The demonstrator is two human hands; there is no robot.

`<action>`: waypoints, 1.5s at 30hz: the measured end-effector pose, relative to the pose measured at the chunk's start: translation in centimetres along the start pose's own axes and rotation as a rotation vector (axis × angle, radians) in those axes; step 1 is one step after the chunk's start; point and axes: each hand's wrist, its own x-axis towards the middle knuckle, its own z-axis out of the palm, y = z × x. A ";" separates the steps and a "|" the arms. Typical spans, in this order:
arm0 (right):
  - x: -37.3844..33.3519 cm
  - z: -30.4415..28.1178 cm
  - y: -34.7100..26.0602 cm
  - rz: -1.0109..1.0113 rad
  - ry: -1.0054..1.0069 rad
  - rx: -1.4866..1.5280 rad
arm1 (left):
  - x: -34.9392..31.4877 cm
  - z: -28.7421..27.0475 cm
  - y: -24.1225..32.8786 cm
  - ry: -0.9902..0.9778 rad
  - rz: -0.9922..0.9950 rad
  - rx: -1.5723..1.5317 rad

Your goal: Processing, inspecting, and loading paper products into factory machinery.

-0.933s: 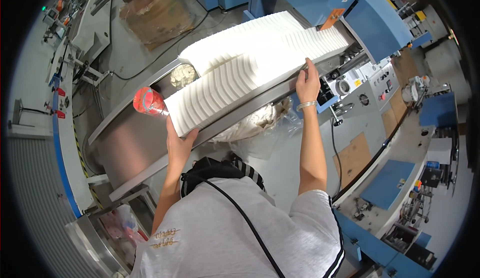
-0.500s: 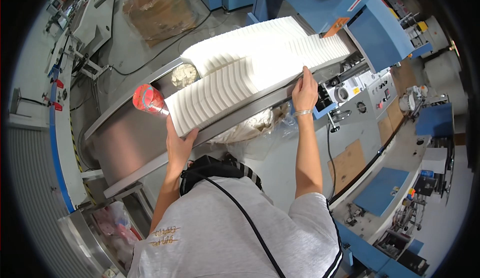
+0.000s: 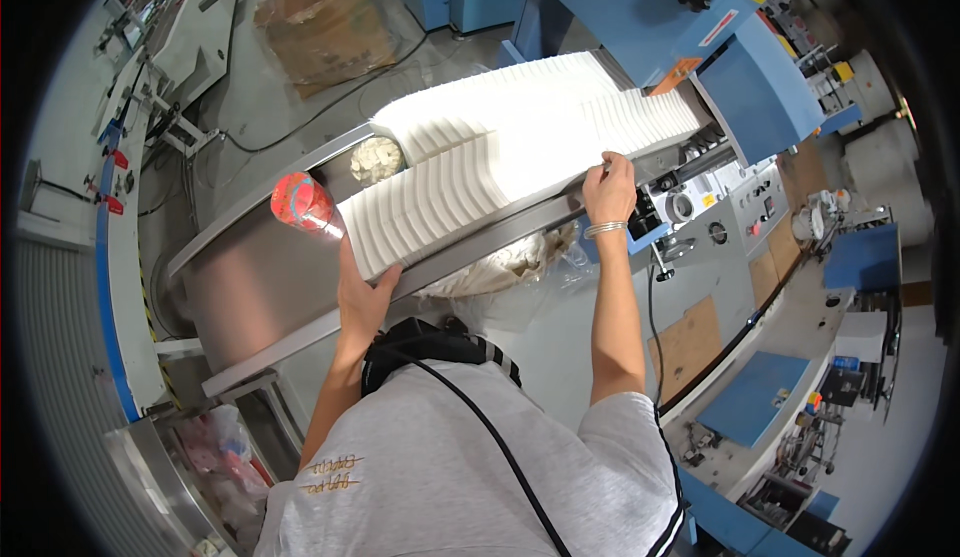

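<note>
A long row of white, ribbed, soft-looking pieces [image 3: 430, 192], packed face to face, lies along a slanted metal trough [image 3: 270, 297]. My left hand [image 3: 362, 292] holds the row's lower left end, its thumb on the near side and its fingers partly hidden at the end face. Farther up the near side, my right hand [image 3: 610, 195] has its fingers bent in by the edge between row and trough rim. What its fingertips pinch, if anything, is too small to make out. A red, patterned round container [image 3: 303, 203] stands against the row's left end.
A pale crumpled lump [image 3: 377, 160] sits in the trough behind the row. Above the row's far end hangs a blue machine housing [image 3: 640, 7]. Beneath the trough is a clear bag of pale material [image 3: 500, 262]. A cardboard box [image 3: 325, 27] stands on the floor beyond.
My right hand's fingers, stretched along the row's side before, are now bent in, and that hand sits slightly lower. The left hand keeps its hold. The whole view has shifted a little.
</note>
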 end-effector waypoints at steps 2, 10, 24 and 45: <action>0.3 0.0 0.3 0.056 -0.034 0.110 | 0.1 -0.4 0.8 -0.024 -0.006 -0.030; 5.0 -2.4 0.1 0.438 -0.725 0.299 | 2.1 -1.3 -1.9 -0.081 -0.324 -0.411; 3.7 0.0 -4.7 0.410 -1.329 0.175 | 3.6 -4.0 -7.6 -0.208 -0.430 -0.483; -7.1 3.6 -25.0 -0.256 -1.291 -0.298 | -3.2 -26.8 -12.8 0.075 -0.654 -0.344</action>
